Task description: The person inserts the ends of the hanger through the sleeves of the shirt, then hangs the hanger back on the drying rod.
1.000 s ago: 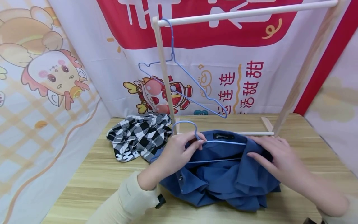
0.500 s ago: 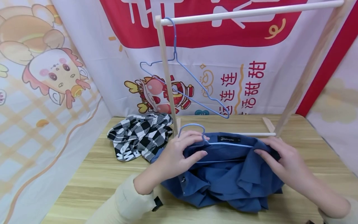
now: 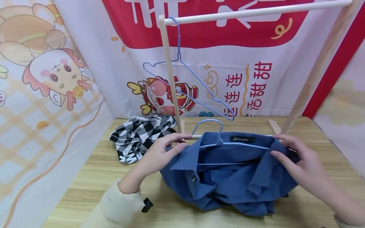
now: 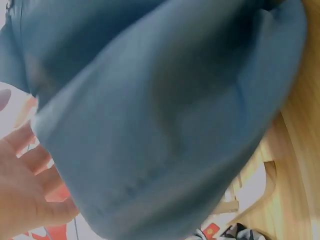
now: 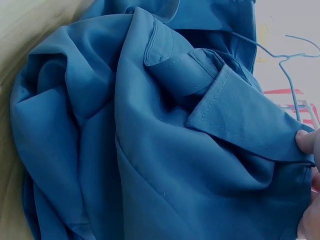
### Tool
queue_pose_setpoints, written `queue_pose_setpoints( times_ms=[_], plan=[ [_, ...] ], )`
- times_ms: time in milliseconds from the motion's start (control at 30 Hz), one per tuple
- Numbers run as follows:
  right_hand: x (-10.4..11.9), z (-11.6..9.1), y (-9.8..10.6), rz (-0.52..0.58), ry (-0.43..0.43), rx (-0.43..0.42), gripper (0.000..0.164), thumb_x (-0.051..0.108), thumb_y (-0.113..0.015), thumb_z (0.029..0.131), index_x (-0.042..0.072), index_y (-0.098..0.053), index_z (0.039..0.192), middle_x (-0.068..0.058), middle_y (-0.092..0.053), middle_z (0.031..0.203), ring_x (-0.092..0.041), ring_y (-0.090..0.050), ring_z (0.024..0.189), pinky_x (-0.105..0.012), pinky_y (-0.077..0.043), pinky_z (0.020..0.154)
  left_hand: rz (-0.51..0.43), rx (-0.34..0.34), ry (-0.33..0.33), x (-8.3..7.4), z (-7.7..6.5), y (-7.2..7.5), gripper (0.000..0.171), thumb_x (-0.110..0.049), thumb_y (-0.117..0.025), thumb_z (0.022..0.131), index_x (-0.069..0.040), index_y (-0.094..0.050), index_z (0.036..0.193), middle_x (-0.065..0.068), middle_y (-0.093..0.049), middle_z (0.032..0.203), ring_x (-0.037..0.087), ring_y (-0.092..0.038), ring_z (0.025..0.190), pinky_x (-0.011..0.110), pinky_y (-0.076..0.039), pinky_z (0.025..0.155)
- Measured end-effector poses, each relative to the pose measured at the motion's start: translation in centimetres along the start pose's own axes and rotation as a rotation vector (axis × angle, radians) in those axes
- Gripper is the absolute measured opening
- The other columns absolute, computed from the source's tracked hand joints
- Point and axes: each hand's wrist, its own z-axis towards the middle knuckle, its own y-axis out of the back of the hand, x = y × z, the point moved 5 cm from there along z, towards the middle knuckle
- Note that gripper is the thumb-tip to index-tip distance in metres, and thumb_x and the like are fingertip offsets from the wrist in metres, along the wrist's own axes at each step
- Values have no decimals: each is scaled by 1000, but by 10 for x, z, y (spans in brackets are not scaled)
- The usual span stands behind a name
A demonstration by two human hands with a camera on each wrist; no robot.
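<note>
Three printed cloth walls (image 3: 114, 79) stand left of, behind and right of the blue shirt (image 3: 239, 186), around a wood-grain surface (image 3: 94, 190). A wooden rack (image 3: 256, 14) rises behind the shirt, which lies bunched on the surface. Beyond the shirt's left side is a heaped black-and-white checked garment (image 3: 145, 136). One blue hanger hangs from the rack, above the shirt; a lower hanger (image 3: 220, 142) sits in the shirt's neck opening, hook standing up. Forearms in pale sleeves (image 3: 114, 202) reach in from the shirt's near side. The right hand (image 3: 303, 161) has its grip clamped on the shirt's right collar edge, thumb in front, fingers behind. The left hand (image 3: 159, 155), at the shirt's left shoulder, holds thumb and fingers apart; the cloth hides some fingertips in the left wrist view. A black label (image 3: 242, 139) shows inside the shirt's collar.
</note>
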Motion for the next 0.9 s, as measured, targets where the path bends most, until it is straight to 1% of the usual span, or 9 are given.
queue_pose_setpoints(
  times_ms=[67, 133, 200, 300, 433, 533, 667, 767, 900],
  plan=[
    [1, 0, 4, 20, -10, -5, 53, -18, -76, 80, -4, -62, 129, 19, -64, 102, 8, -58, 94, -4, -40, 90, -8, 38, 51, 4, -2, 2, 36, -35, -57, 106, -21, -65, 138, -4, -63, 137, 22, -56, 127, 54, -44, 105],
    [2, 0, 7, 41, -10, -16, 53, -20, -75, 80, -6, -60, 130, 19, -65, 102, 6, -59, 91, -5, -41, 88, -1, 58, 69, 6, -3, 3, 36, -35, -59, 105, -21, -66, 137, -4, -64, 136, 22, -56, 126, 55, -44, 104],
    [1, 0, 10, 47, -16, -28, 53, -19, -74, 82, -6, -60, 131, 19, -66, 103, 5, -60, 89, -5, -42, 87, 7, 63, 67, 5, -4, 5, 35, -36, -59, 104, -21, -67, 135, -4, -64, 135, 22, -56, 126, 56, -44, 104],
    [0, -1, 14, 43, -45, -48, 53, -20, -73, 82, -7, -60, 132, 20, -66, 104, 4, -60, 88, -5, -42, 84, -9, 45, 23, 2, -5, 9, 37, -36, -57, 105, -17, -68, 135, -1, -67, 132, 23, -59, 123, 56, -46, 103],
    [-6, -3, 20, 55, -111, -77, 54, -22, -71, 82, -7, -59, 132, 22, -66, 103, 5, -60, 87, -4, -43, 84, -68, -10, -19, 2, -6, 15, 38, -32, -55, 106, -10, -67, 134, 3, -70, 125, 23, -62, 120, 51, -47, 102],
    [-11, -4, 25, 104, -132, -98, 54, -24, -69, 82, -8, -59, 132, 17, -69, 101, 2, -62, 84, -6, -45, 82, -111, -48, -26, 4, -6, 17, 35, -27, -55, 106, -7, -67, 132, 7, -70, 124, 23, -63, 117, 50, -47, 102],
    [-16, -5, 31, 166, -145, -114, 55, -28, -66, 81, -9, -58, 132, 10, -72, 98, -2, -63, 79, -9, -47, 75, -150, -100, -41, 2, -6, 20, 34, -23, -57, 104, -4, -66, 131, 10, -69, 124, 22, -63, 116, 50, -47, 100],
    [-19, -6, 34, 174, -179, -114, 56, -28, -64, 83, -6, -58, 134, 11, -72, 97, -3, -62, 74, -10, -47, 69, -165, -166, -76, -2, -6, 22, 33, -23, -58, 104, -4, -66, 130, 9, -69, 124, 22, -62, 115, 50, -46, 98],
    [-26, -6, 37, 304, -177, -123, 53, -26, -61, 86, -3, -58, 135, 8, -73, 98, -4, -61, 69, -10, -48, 66, -179, -257, -138, -6, -7, 26, 39, -30, -60, 103, -2, -64, 131, 10, -67, 126, 26, -59, 118, 52, -44, 101]
  ],
)
